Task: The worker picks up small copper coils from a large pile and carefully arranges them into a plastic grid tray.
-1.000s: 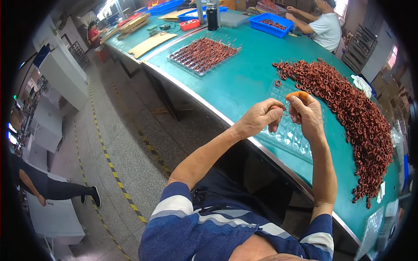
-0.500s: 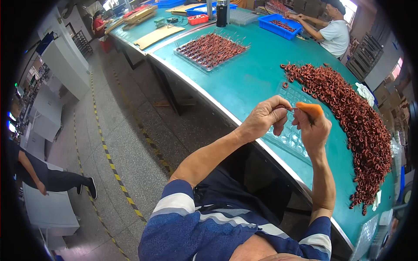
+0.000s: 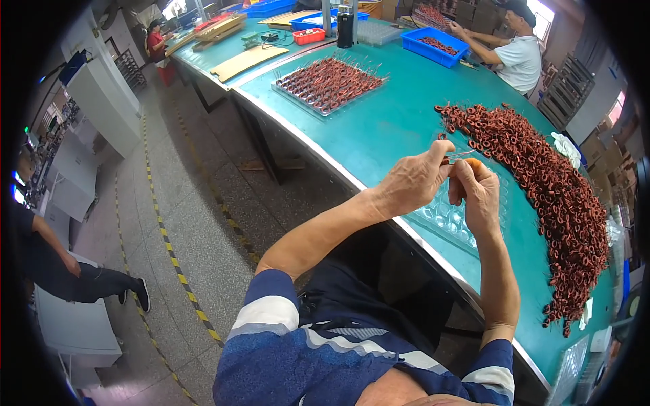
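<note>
Over the table edge my two hands meet, fingertips close together. My left hand (image 3: 414, 181) is closed in a pinch on a small red-brown wire-wound ring coil (image 3: 445, 161), mostly covered by the fingers. Thin wire leads stick out of it toward the right. My right hand (image 3: 479, 196), wearing an orange finger cover (image 3: 476, 164), is closed at the coil's leads; exactly what its fingers grip is too small to tell. Beneath the hands lies a clear plastic tray (image 3: 443, 218) with round pockets. A long heap of similar coils (image 3: 555, 196) curves along the right.
A filled tray of coils (image 3: 332, 84) stands farther back on the green table (image 3: 386, 128). Beyond are a black flask (image 3: 345, 27), a blue bin (image 3: 433, 47) and a red bin (image 3: 309, 36). A co-worker (image 3: 521, 57) sits across; another person (image 3: 74, 264) stands at left.
My hands have drawn closer together, and the right hand has turned so less of its orange finger cover shows. Wire leads now stand out above the fingertips.
</note>
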`<state>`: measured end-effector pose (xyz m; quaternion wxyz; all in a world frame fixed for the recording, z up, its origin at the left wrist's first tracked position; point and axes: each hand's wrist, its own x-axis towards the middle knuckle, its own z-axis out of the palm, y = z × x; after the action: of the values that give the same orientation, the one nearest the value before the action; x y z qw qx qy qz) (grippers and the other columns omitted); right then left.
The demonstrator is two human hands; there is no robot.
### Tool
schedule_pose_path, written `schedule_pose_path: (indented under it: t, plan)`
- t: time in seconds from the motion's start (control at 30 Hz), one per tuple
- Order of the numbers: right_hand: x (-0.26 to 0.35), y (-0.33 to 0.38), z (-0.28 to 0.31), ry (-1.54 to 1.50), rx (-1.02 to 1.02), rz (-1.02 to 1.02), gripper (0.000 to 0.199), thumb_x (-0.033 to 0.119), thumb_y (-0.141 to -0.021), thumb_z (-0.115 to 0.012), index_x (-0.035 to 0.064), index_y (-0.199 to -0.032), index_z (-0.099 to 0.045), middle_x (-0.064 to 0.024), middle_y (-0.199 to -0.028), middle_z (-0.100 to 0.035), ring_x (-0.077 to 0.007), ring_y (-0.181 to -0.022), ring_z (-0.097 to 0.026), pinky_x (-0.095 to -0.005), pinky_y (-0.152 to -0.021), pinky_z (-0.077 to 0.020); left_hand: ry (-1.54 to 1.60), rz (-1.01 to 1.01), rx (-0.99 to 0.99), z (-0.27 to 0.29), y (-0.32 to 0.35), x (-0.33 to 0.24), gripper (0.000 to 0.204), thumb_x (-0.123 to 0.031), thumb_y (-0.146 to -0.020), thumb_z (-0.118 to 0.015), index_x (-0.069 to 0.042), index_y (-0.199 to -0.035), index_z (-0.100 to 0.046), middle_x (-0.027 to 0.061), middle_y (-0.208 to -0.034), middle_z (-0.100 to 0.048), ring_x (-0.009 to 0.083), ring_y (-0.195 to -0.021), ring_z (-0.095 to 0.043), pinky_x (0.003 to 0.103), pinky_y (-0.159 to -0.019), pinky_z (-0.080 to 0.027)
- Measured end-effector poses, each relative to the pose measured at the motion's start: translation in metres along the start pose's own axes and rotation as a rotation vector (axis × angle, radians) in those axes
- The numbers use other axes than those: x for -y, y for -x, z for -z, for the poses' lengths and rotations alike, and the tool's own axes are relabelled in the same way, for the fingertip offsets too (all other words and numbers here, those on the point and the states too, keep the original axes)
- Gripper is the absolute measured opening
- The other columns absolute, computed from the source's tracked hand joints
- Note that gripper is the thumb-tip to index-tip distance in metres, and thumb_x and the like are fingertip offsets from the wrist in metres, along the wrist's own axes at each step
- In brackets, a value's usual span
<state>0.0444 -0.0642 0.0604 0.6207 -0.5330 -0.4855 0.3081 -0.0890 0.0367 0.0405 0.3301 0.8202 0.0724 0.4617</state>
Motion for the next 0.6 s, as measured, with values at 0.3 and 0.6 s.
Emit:
schedule_pose_path:
  t: [0.3,0.6]
  plan:
    - [-0.001,-0.009,0.018,-0.192,0.099,-0.25,0.027,0.026,-0.093,-0.062,0.0011,-0.084,-0.062,-0.001,-0.061,-0.053,-0.0086,-0.05,-0.047,-0.0217,-0.046,-0.0342,0.01,-0.07,0.369,0.028,-0.013,-0.007,0.024,-0.014,-0.094,-0.057,-0.003,-0.11,-0.044,0.0176,-0.089,-0.059,0.0345,-0.082,-0.06,0.042,-0.072,-0.047]
    - [-0.007,-0.011,0.018,-0.003,0.168,-0.288,0.021,0.022,-0.09,-0.06,0.0028,-0.081,-0.06,0.0,-0.061,-0.054,-0.007,-0.051,-0.048,-0.0221,-0.047,-0.0352,-0.696,-0.484,0.571,0.036,-0.014,-0.006,0.011,-0.007,-0.085,-0.055,-0.006,-0.093,-0.047,0.0099,-0.084,-0.053,0.0235,-0.077,-0.058,0.036,-0.071,-0.048]
